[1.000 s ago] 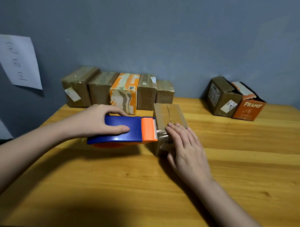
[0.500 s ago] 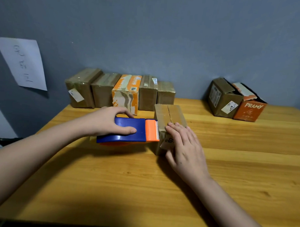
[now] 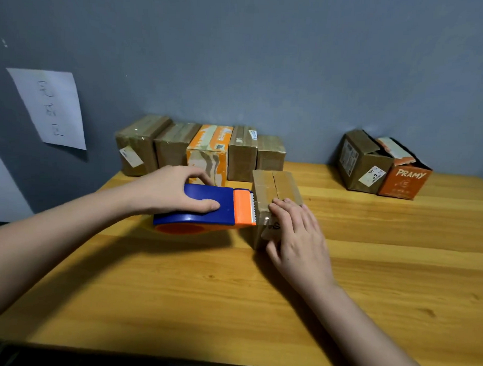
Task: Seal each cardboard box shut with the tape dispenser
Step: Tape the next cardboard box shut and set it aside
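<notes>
A small brown cardboard box (image 3: 278, 185) stands mid-table, its top flaps meeting at a seam. My left hand (image 3: 170, 191) grips the blue and orange tape dispenser (image 3: 206, 206), whose toothed orange end touches the box's left top edge. Clear tape runs from the blade onto the box's near face. My right hand (image 3: 296, 234) lies flat over the box's near top edge and front, fingers straight, pressing the tape down. The box's front face is mostly hidden by that hand.
Several taped boxes (image 3: 203, 150) line the grey wall at the back left. Two boxes with loose flaps, one brown (image 3: 361, 162) and one orange marked PRAMY (image 3: 404, 180), stand at the back right. A paper sheet (image 3: 50, 107) hangs on the wall. The wooden table (image 3: 230, 305) stretches toward me.
The dispenser and my left hand have moved slightly right, up against the box. My right hand stays pressed on the box's near edge.
</notes>
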